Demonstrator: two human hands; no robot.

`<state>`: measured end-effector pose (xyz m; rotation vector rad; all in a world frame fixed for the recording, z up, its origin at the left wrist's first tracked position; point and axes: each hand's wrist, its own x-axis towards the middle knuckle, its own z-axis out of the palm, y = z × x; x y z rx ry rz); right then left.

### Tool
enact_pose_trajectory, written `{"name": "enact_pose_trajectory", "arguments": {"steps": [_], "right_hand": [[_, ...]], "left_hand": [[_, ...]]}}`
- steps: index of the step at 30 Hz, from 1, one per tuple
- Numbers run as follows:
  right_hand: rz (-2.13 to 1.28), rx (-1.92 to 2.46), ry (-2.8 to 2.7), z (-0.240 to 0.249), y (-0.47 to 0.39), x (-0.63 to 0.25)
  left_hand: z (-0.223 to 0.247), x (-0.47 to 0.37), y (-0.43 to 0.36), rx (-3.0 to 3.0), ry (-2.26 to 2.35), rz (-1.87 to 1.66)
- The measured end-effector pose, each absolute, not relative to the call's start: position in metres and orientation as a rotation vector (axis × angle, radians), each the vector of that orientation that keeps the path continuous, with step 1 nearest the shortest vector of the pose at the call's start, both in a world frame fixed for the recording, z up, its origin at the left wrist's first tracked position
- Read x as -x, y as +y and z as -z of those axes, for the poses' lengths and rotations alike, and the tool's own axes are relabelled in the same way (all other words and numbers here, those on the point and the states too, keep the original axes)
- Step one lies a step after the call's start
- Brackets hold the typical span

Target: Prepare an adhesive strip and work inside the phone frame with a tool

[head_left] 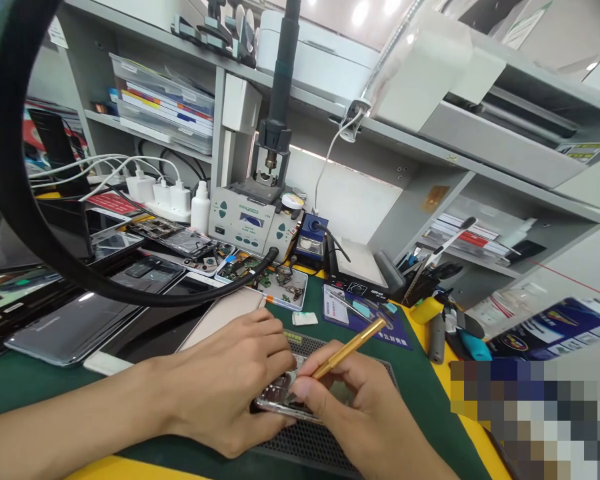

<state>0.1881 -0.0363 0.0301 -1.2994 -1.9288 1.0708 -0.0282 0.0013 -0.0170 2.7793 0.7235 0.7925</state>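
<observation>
A phone with its inside exposed lies low in the middle, over a dark perforated mat. My left hand grips its left end, with the thumb along the near edge and the fingers curled over the far side. A slim gold-handled tool slants up to the right out of my right hand. Thumb and fingers pinch it low down, right over the phone. Its working tip is hidden among the fingers, so I cannot tell its exact kind or whether it touches the phone.
Behind my hands stand a hot air station and an open tray of circuit boards. Several phones, one dark grey, lie at left. A black hose loops across the left side. Tweezers rest on a blue mat.
</observation>
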Motion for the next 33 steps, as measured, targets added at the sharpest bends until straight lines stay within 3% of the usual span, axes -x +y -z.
{"name": "enact_pose_trajectory", "arguments": {"steps": [33], "right_hand": [[-1.053, 1.297, -1.983, -0.0281, -0.0389, -0.1888]], "left_hand": [[0.0162, 0.0275, 0.0022, -2.765, 0.716, -0.762]]}}
